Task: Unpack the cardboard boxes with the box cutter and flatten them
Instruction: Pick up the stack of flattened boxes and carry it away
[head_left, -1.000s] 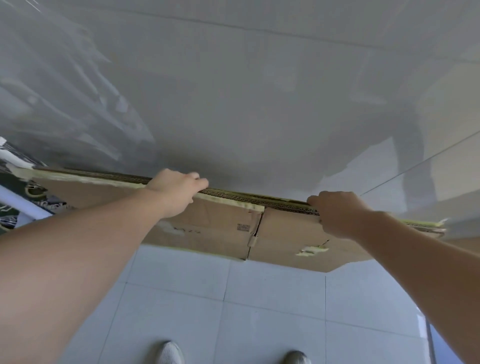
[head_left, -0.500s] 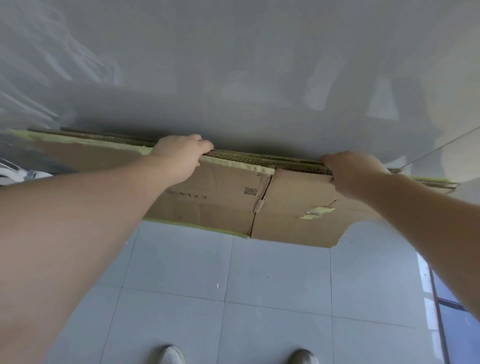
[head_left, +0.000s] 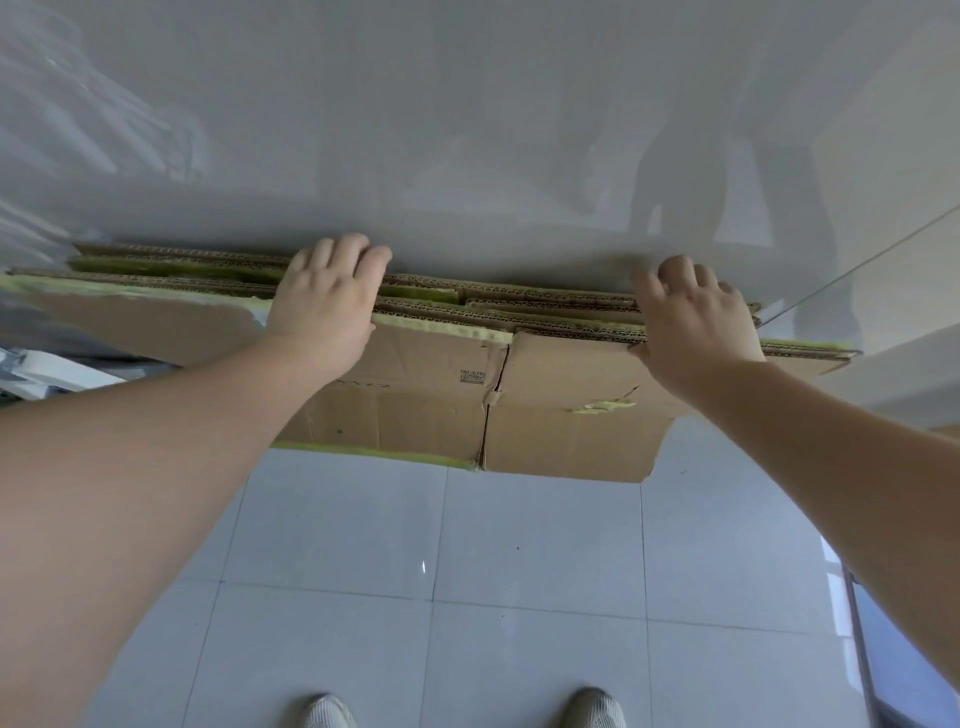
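The left hand rests on top of the stack of flattened cardboard boxes, fingers relaxed and draped over its upper edge, its grip loose. The right hand lies the same way, fingers spread, grip slack. The stack stands on edge on the tiled floor, leaning against the glossy wall.
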